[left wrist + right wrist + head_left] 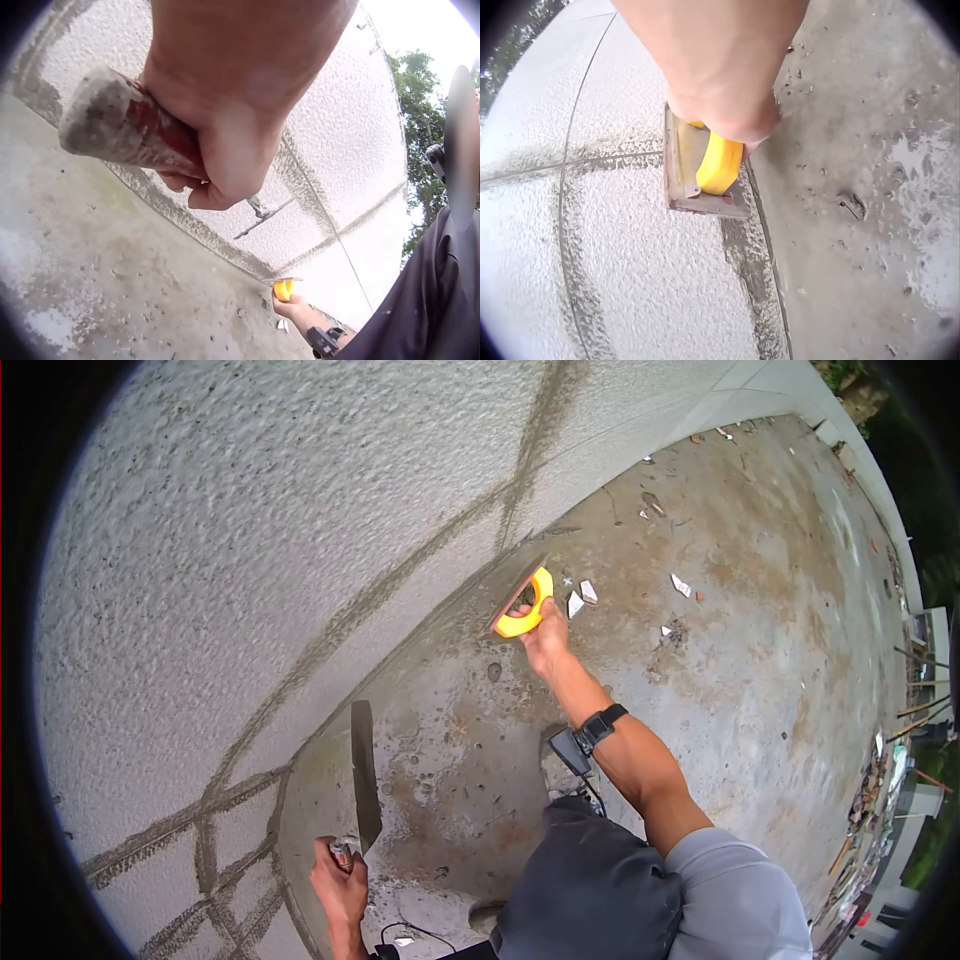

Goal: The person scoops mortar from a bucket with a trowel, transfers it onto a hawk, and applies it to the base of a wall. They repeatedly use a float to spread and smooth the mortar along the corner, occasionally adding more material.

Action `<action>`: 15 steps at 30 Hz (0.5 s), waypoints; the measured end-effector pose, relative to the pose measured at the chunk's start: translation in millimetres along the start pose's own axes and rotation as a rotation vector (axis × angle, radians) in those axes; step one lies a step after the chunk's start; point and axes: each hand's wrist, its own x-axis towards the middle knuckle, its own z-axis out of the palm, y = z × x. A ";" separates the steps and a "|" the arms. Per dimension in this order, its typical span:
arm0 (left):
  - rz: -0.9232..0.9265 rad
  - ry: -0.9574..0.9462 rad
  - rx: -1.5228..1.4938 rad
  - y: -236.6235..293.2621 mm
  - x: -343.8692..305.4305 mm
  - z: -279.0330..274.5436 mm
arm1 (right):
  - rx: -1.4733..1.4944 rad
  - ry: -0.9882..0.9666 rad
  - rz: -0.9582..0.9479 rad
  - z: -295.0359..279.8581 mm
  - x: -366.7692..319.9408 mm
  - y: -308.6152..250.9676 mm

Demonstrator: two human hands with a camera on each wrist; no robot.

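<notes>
My right hand grips the yellow handle of a flat float at the foot of the textured wall. In the right wrist view the float's plate lies over the dark strip beside the wall's lower edge. My left hand holds a trowel by its worn handle; its long grey blade points away over the floor in the head view. In the left wrist view the blade shows edge-on beyond the fingers of my left hand.
The pale rough wall carries dark mortar-like bands along its lines. White broken pieces lie on the stained concrete floor beyond my right hand. Rubble lines the far right edge.
</notes>
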 end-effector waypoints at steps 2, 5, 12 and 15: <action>-0.006 -0.013 -0.002 3.7 2.9 1.6 | 0.001 0.045 0.013 6.0 -3.1 8.1; 0.016 -0.007 0.012 9.2 3.1 1.1 | -0.017 0.078 -0.005 21.8 4.6 20.7; -0.054 -0.031 -0.041 10.0 0.0 -2.6 | 0.069 0.057 -0.035 46.7 58.6 -6.9; -0.059 -0.050 -0.039 2.0 0.8 1.8 | -0.005 -0.028 -0.078 52.5 24.9 -20.6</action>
